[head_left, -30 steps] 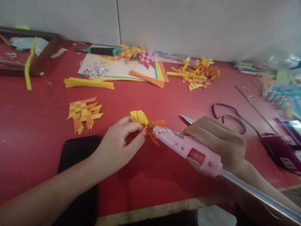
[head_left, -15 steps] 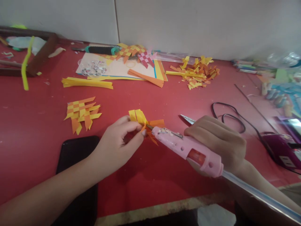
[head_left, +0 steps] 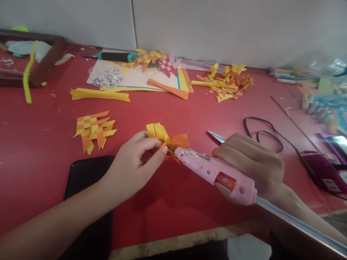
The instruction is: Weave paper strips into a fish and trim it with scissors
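Note:
Between the thumb and fingers of my left hand (head_left: 139, 155) is a woven piece of yellow and orange paper strips (head_left: 159, 131), its loose ends fanning out to the right. My right hand (head_left: 252, 166) grips a pink hot glue gun (head_left: 214, 169) with a clear glue stick (head_left: 300, 224) sticking out of its back. The gun's nozzle meets the paper strips close to my left thumb; the exact contact spot is too small to make out. A pointed metal blade (head_left: 217, 137), perhaps scissors, also juts from the right hand, its handle hidden.
A finished woven paper fish (head_left: 93, 128) lies left, above a black phone (head_left: 86, 173). Behind are yellow strips (head_left: 100, 95), orange strips (head_left: 168, 89), googly eyes (head_left: 108, 77), a black-and-green-handled tool (head_left: 116, 57) and paper scraps (head_left: 227, 83). A black cord (head_left: 262, 121) and purple box (head_left: 322, 171) occupy the right.
My left hand and the paper strips have shifted slightly left and up. The glue gun has moved a little left too, its nozzle still at the strips.

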The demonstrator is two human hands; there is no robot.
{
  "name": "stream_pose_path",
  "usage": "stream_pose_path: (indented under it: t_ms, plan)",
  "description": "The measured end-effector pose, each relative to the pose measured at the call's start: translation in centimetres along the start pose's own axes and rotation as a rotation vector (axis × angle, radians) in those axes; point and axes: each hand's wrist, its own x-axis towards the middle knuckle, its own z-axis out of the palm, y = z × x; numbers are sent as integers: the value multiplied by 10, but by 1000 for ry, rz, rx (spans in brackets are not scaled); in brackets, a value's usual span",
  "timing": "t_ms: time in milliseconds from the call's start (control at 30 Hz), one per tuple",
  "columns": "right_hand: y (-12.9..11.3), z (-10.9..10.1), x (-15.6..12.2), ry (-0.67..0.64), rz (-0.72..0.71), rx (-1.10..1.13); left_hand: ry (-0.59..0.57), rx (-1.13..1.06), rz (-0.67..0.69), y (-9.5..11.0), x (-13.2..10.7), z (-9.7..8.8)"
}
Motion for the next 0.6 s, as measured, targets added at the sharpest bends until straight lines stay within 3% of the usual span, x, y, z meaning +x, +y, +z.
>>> stream_pose_path:
  t_ms: [600]
  plan:
    - [1,-1,-4,-46,12,37,50,-3,27,-2,0,1]
